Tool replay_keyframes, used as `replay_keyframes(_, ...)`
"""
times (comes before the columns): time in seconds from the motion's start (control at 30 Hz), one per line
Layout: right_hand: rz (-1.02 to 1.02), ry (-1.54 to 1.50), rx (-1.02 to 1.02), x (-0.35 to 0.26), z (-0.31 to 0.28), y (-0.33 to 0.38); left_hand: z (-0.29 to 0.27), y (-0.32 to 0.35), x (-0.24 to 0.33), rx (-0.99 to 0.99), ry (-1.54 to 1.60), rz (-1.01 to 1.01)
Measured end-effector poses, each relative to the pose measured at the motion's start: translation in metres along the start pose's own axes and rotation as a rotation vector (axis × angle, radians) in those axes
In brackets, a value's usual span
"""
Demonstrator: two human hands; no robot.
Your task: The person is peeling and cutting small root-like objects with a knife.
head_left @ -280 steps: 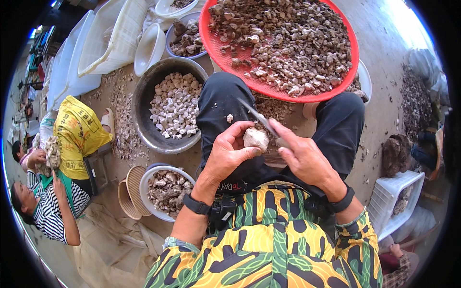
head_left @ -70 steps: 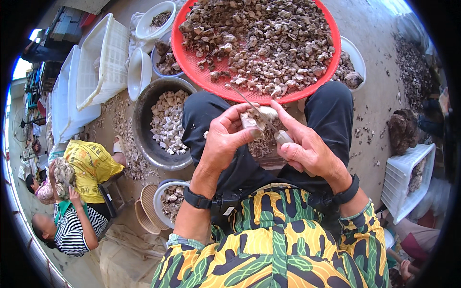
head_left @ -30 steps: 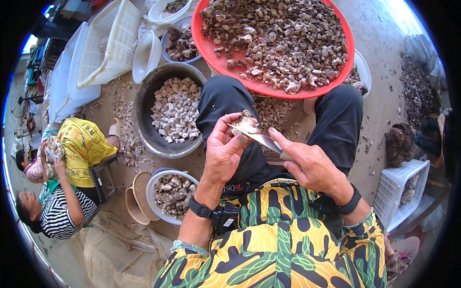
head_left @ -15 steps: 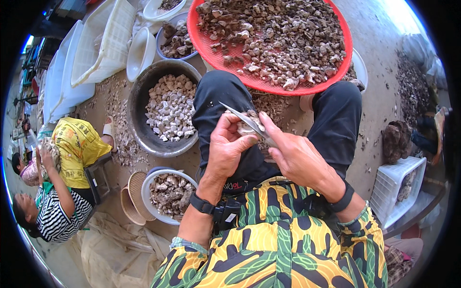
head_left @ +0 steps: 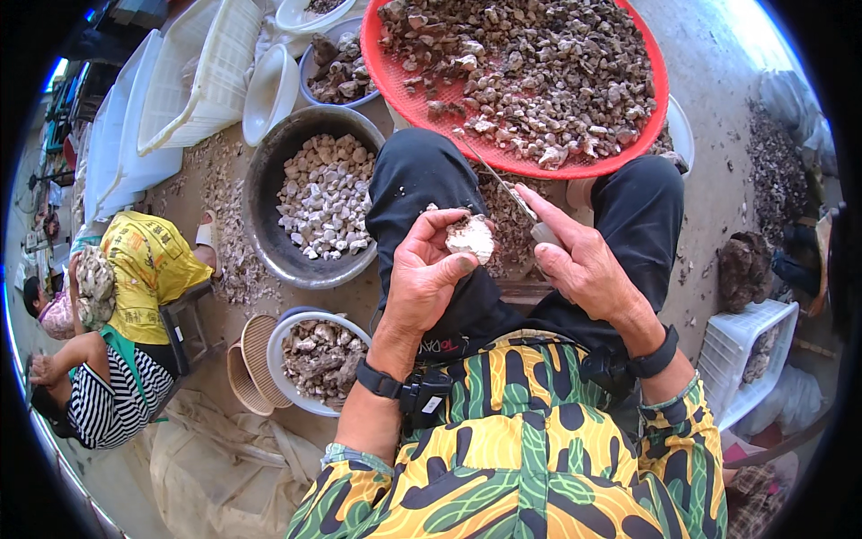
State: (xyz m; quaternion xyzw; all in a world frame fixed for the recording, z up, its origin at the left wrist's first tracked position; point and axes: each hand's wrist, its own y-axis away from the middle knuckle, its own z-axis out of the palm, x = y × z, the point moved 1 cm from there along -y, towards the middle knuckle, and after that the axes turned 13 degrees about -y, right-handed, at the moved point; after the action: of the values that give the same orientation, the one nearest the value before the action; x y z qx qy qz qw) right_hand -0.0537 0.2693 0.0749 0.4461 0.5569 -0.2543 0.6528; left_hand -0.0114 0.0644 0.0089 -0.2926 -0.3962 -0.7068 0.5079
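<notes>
Since half a second ago: the knife has come off the piece and the right hand has drawn back to the right; the left hand has turned the pale lump up so its cut face shows.

Head view only:
- Left hand: fingers curled closed round the pale lump, thumb pressed on its lower edge. The lump sits over the lap, between the knees, just left of the blade.
- Right hand: closed on the knife handle, index finger laid along the top. Blade is thin, narrow and metal, pointing up-left toward the red tray, clear of the lump.
- Step, as I read it: trimming or peeling one piece, mid-check between cuts. Next cut needs the blade brought back to the edge where dark skin remains, cutting away from the thumb.
- Materials: the lump is off-white, matt and knobbly, with a brown rim of skin at the top. The red tray is round, shallow, perforated plastic, heaped with dark, rough, untrimmed pieces.
- The metal basin to the left is dull grey and deep, and holds pale cleaned chunks. The small white bowl holds brownish scraps.
- White plastic crates at upper left. Two other people sit at the left edge, their hands apart from this work.
</notes>
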Motion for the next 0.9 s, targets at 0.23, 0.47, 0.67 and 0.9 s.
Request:
replay_keyframes(0.23, 0.131, -0.090, 0.043, -0.001, -0.007, 0.004, 0.000, 0.001, 0.001, -0.038, 0.028, -0.010)
replay_keyframes(0.47, 0.101, -0.103, 0.006, 0.008, -0.006, 0.014, 0.002, 0.001, 0.005, -0.033, 0.067, -0.032)
replay_keyframes(0.67, -0.218, 0.041, 0.010, 0.000, 0.004, 0.015, 0.004, -0.001, 0.011, -0.049, 0.070, -0.031)
replay_keyframes(0.9, -0.363, 0.293, -0.047, 0.014, 0.009, 0.018, 0.012, 0.002, 0.012, 0.004, 0.038, -0.023)
